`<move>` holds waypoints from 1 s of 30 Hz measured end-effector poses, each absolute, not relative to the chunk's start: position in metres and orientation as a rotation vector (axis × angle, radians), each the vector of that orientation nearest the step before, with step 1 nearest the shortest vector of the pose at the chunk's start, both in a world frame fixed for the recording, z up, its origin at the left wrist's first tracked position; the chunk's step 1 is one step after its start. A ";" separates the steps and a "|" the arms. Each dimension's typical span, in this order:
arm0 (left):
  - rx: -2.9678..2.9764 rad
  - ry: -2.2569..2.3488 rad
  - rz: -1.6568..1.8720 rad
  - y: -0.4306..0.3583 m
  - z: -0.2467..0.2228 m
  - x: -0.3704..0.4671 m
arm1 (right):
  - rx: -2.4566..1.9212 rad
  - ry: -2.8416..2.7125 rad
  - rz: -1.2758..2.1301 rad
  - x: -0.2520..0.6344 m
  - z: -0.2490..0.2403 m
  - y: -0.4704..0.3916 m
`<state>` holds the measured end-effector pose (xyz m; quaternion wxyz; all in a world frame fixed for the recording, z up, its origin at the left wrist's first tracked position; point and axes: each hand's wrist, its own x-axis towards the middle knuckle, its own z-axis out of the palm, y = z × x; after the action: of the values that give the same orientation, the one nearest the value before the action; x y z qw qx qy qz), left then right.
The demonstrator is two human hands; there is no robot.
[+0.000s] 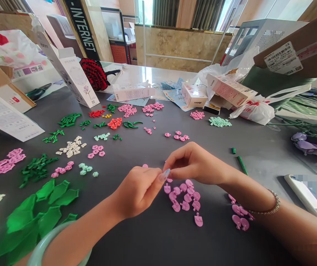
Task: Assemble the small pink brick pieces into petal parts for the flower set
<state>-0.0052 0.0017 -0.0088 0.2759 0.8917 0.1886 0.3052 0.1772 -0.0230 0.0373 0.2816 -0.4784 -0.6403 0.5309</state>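
Observation:
My left hand [140, 188] and my right hand [196, 164] meet above the dark table, fingertips pinched together. Whatever sits between them is too small and covered to make out. Just below the fingers lies a loose pile of pink petal-shaped plastic pieces [186, 206]. One more pink piece [145, 166] shows behind my left hand. Under my right forearm are more rounded pink pieces [241, 222], partly covered by the arm. Beyond that forearm lie a green stem rod [242, 165] and a short green piece [233, 150].
Large green leaf pieces [36, 214] lie at the left, near dark green parts [36, 169] and cream pieces [72, 147]. Mint pieces [220, 122] sit far right. A tall white box [78, 79] stands behind; a phone [308, 195] and purple flowers [310, 142] are at the right.

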 end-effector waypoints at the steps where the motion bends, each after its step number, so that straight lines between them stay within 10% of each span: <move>1: 2.374 0.518 0.822 0.002 -0.009 -0.005 | -1.289 -1.712 1.411 0.177 0.038 -0.023; 30: 1.874 0.599 0.699 -0.003 -0.003 -0.004 | -1.281 -1.621 1.290 0.173 0.034 -0.030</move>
<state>-0.0035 -0.0035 -0.0034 0.5028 0.7758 0.2481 0.2895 0.1726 -0.0296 0.0341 0.3455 -0.4937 -0.6245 0.4969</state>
